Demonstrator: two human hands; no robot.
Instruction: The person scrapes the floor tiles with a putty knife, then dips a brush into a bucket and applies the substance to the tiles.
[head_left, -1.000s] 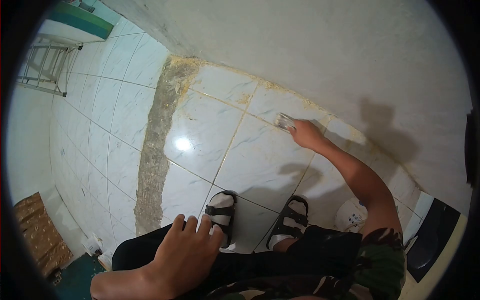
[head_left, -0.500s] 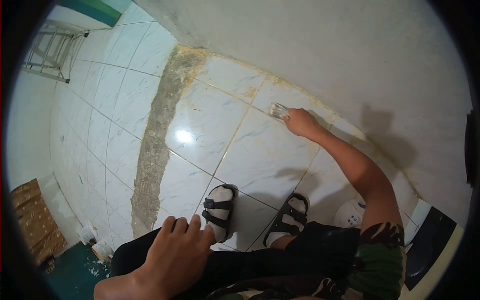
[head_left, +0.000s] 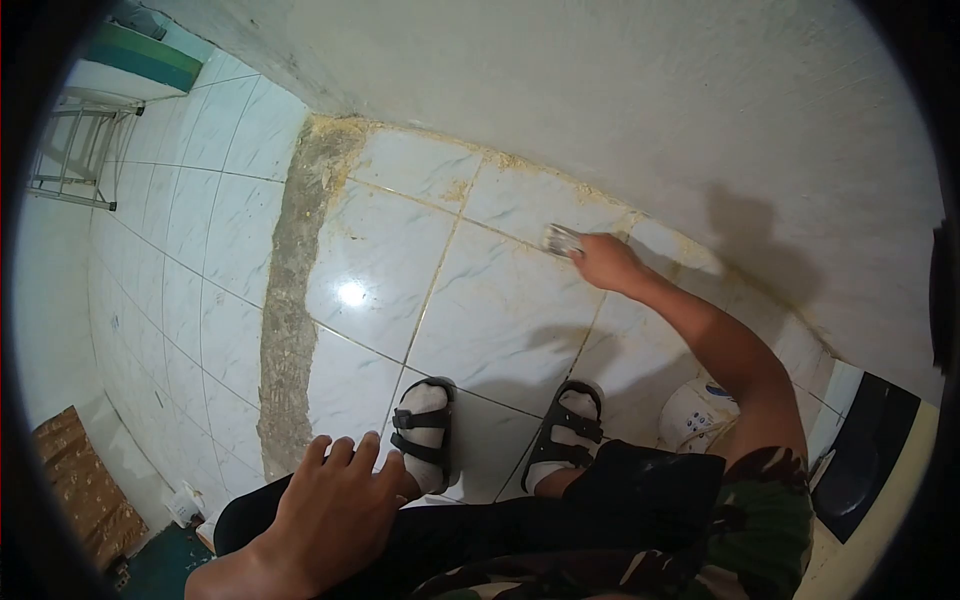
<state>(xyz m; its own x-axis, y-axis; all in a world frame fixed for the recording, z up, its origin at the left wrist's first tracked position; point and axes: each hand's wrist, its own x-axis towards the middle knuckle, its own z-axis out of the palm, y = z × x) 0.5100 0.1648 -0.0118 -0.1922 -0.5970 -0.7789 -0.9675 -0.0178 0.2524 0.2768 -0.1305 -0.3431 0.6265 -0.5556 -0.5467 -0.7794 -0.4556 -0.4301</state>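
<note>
My right hand (head_left: 607,262) is closed on a small flat metal scraper (head_left: 563,240), whose blade is at the white floor tiles (head_left: 510,290) close to a grout line. Yellowish residue (head_left: 455,190) marks the tiles and the joint along the wall. My left hand (head_left: 340,500) rests over my left knee, fingers spread and holding nothing. Below it my feet stand in black sandals (head_left: 423,432) on the tiles.
A rough grey cement strip (head_left: 290,300) crosses the floor. The wall (head_left: 650,90) rises ahead. A white bucket (head_left: 697,415) is beside my right arm, a metal ladder (head_left: 80,150) at upper left, brown patterned sheet (head_left: 85,490) at lower left.
The view has shifted, so the cement strip and ladder appear further left and lower. My right hand, still holding the scraper, has moved right along the tile. More of the bucket shows.
</note>
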